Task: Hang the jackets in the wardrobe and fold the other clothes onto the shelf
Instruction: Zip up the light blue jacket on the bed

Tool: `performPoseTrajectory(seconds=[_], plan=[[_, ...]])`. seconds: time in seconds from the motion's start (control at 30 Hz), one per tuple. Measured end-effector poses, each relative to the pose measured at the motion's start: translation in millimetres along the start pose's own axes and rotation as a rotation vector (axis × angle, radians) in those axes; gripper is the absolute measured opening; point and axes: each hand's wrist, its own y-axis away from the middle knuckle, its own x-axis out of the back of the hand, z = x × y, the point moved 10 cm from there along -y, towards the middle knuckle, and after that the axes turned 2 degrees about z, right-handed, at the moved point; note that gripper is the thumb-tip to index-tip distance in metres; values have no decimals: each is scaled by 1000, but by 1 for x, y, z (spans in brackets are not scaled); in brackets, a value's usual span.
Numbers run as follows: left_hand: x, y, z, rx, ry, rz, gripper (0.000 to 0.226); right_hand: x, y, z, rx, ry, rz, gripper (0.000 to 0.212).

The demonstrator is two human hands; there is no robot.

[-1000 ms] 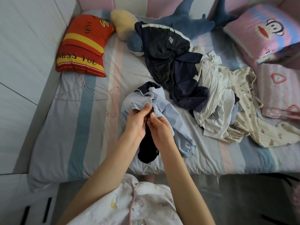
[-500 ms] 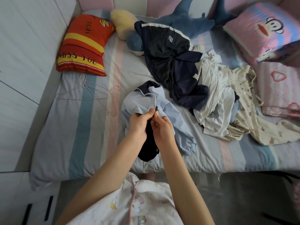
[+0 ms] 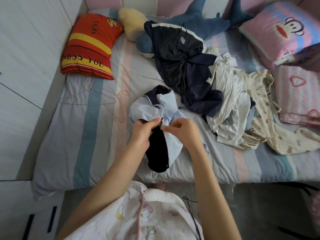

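Head view: my left hand (image 3: 143, 129) pinching small metal fastener (image 3: 161, 121) on light-blue jacket (image 3: 167, 108); my right hand (image 3: 184, 131) pinching its pale fabric just beside. Jacket lying bunched near front edge of bed (image 3: 86, 144) (dark lining showing), navy jacket (image 3: 183, 66) lying behind, pink hangers (image 3: 103, 99) to left.

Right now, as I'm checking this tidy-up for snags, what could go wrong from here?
The left hand and right hand pinch the light blue jacket by its metal fastener; fabric might catch there. The pink hangers lie crossed on the bed, so lifting one may drag the other.
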Motion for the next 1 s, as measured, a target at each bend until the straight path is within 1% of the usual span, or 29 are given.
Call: performPoseTrajectory(seconds=[0.03, 0.1, 0.13, 0.2, 0.27, 0.3, 0.4, 0.5, 0.63, 0.7, 0.77, 0.87, 0.93, 1.0], plan=[[0, 1, 2, -6, -23, -3, 13, -2, 5, -13, 93, 62, 37, 43], [3, -2, 4, -6, -66, -18, 13, -20, 14, -26, 202, 134, 19, 57], [3, -4, 4, -6, -90, -36, 11, -26, 15, -28, 219, 140, 35, 55], [6, -6, 6, -12, -136, -61, 8, -26, 14, -27, 213, 125, 106, 39], [12, -9, 7, -16, -169, -67, 9, -28, 12, -27, 228, 146, 119, 25], [16, -10, 7, -16, -184, -65, 10, -31, 12, -28, 249, 159, 111, 22], [23, -14, 8, -17, -250, -63, 10, -35, 15, -35, 308, 193, 116, 21], [28, -15, 11, -28, -255, -63, 13, -37, 16, -37, 365, 204, 147, 22], [38, -14, 11, -41, -314, -71, 14, -40, 25, -57, 625, 360, 270, 31], [41, -15, 8, -31, -322, -64, 15, -39, 23, -61, 687, 384, 282, 27], [45, -15, 9, -32, -319, -49, 21, -39, 20, -62, 731, 404, 289, 26], [43, -11, 9, -38, -316, -50, 41, -30, 14, -60, 749, 399, 323, 27], [44, -8, 8, -23, -306, -46, 52, -29, 11, -60, 744, 384, 310, 28], [44, -7, 9, -26, -324, -47, 53, -30, 4, -57, 706, 365, 278, 26]])
